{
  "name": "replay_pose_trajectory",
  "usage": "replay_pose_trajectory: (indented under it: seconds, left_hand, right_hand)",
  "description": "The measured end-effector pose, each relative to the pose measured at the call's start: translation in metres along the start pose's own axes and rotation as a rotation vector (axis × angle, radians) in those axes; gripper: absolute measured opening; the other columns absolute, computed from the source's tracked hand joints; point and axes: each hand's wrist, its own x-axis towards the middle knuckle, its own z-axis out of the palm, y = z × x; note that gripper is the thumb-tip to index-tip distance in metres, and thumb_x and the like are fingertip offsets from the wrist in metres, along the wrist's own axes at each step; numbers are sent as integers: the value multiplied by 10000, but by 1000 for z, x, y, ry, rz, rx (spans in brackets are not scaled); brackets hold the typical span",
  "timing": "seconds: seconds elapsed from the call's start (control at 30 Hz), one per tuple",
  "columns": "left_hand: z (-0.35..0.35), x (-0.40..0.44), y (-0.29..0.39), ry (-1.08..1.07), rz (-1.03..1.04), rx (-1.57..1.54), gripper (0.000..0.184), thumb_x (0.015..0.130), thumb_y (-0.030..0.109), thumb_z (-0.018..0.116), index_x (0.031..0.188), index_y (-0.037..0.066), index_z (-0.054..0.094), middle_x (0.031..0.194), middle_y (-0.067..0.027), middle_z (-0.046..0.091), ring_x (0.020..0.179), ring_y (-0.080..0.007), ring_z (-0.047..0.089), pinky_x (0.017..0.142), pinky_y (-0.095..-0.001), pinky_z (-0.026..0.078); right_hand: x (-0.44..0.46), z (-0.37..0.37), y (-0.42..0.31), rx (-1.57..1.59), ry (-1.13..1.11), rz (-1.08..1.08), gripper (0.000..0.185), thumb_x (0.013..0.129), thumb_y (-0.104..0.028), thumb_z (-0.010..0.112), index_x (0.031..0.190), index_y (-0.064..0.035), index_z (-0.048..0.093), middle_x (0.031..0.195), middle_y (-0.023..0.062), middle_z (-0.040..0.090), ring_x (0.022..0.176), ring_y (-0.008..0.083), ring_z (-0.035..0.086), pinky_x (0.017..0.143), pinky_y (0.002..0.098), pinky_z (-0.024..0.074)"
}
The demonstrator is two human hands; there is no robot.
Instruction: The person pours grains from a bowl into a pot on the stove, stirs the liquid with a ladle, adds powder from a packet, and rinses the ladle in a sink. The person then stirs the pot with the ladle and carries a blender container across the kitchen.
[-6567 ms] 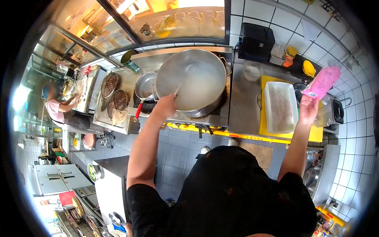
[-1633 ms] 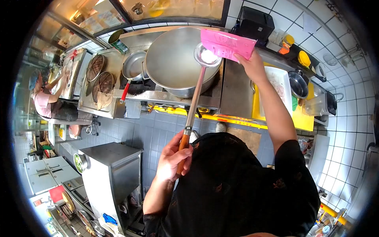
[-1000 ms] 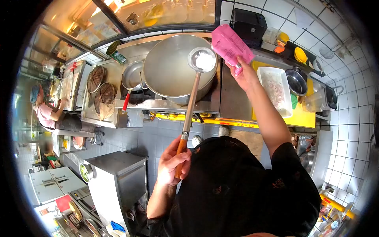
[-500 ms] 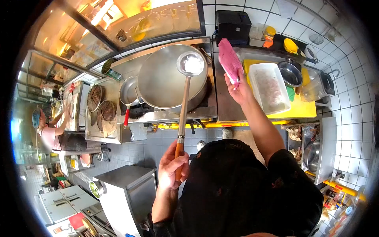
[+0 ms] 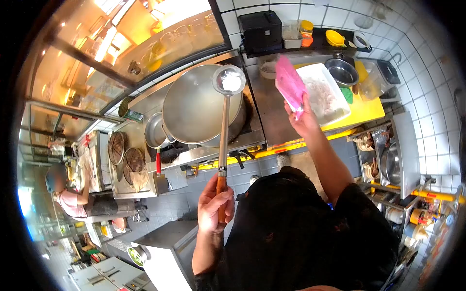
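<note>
My left hand (image 5: 211, 206) is closed round the wooden handle of a long metal ladle (image 5: 224, 140). The ladle's round bowl is over the right part of a large, wide pot (image 5: 169, 119) on the stove. A pale haze fills the pot, and its contents cannot be made out. My right hand (image 5: 306, 121) grips the lower end of a pink packet (image 5: 289, 82), which slants up and leftward over the counter. Just right of the packet is a white rectangular tub (image 5: 340, 106) holding pale pinkish pieces, on a yellow board (image 5: 371, 109).
A small pan (image 5: 154, 130) with a red handle sits left of the pot, with wire strainers (image 5: 133, 161) farther left. A dark bowl (image 5: 342, 72) stands beyond the tub. A black box (image 5: 260, 33) is at the wall. At far left, a person (image 5: 73, 201) works at another counter.
The view has swung a little, shifting the stove and counter. My right hand has moved slightly with the packet. A small container behind the packet now shows. Both hands keep their hold.
</note>
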Motion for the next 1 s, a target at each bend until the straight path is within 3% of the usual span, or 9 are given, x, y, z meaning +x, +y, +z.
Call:
replay_pose_trajectory:
  seconds: [0.13,0.17,0.23,0.37,0.47,0.6,0.73,0.83,1.0]
  left_hand:
    - [-7,7,7,-44,-52,19,608,868,-33,605,1450,57,455,820,-131,559,456,-148,490,325,-235,366]
    - [-9,8,9,-49,-67,23,613,871,-35,601,1457,60,448,816,-129,556,458,-148,491,326,-236,365]
    - [-14,11,8,-36,-50,78,626,884,-46,579,1479,57,413,810,-121,550,459,-149,491,325,-242,364]
    - [-24,16,1,40,53,297,627,895,-42,549,1493,8,369,758,-89,528,415,-132,441,318,-247,351]
    - [-39,19,-8,73,128,399,640,903,-53,541,1509,15,343,766,-70,531,438,-119,457,323,-248,354]
    - [-52,17,-24,138,204,464,654,904,-56,546,1518,19,332,785,-62,551,452,-105,479,336,-245,377]
    - [-50,10,-54,233,279,537,668,903,-67,542,1527,24,320,766,-45,549,452,-98,480,343,-244,392]
    - [-56,17,-83,316,295,654,679,901,-63,551,1532,30,316,744,-25,534,453,-88,475,348,-243,391]
    - [-56,22,-106,379,300,641,654,914,-51,545,1526,30,329,758,-20,540,455,-83,473,361,-244,394]
  right_hand:
    - [-62,-14,-16,-19,60,-97,569,955,-565,575,1214,-59,606,941,71,692,744,129,681,497,171,506]
    - [-80,-12,-17,-113,197,-208,588,958,-586,556,1173,-41,610,884,76,677,673,102,645,467,155,473]
    - [-107,-39,-26,-106,163,-197,590,961,-585,552,1146,-28,609,837,81,669,596,82,601,446,160,454]
    - [-156,-76,-38,-34,248,-239,515,972,-544,563,1214,-90,571,868,68,657,570,86,587,414,136,423]
    - [-180,-75,-41,-34,345,-313,514,967,-532,578,1226,-88,577,882,49,665,641,91,611,420,137,430]
    - [-189,-101,-56,5,190,-259,463,996,-493,552,1240,-101,578,985,36,649,756,102,605,489,161,447]
    - [-184,-94,-67,-80,305,-307,475,998,-491,549,1253,-90,564,946,29,639,716,100,597,479,157,452]
    - [-175,-111,-84,-54,203,-216,466,1002,-482,549,1259,-94,558,961,44,649,720,98,612,478,151,466]
    - [-170,-103,-102,-40,240,-175,465,1013,-480,528,1227,-69,559,953,66,648,692,84,601,462,160,473]
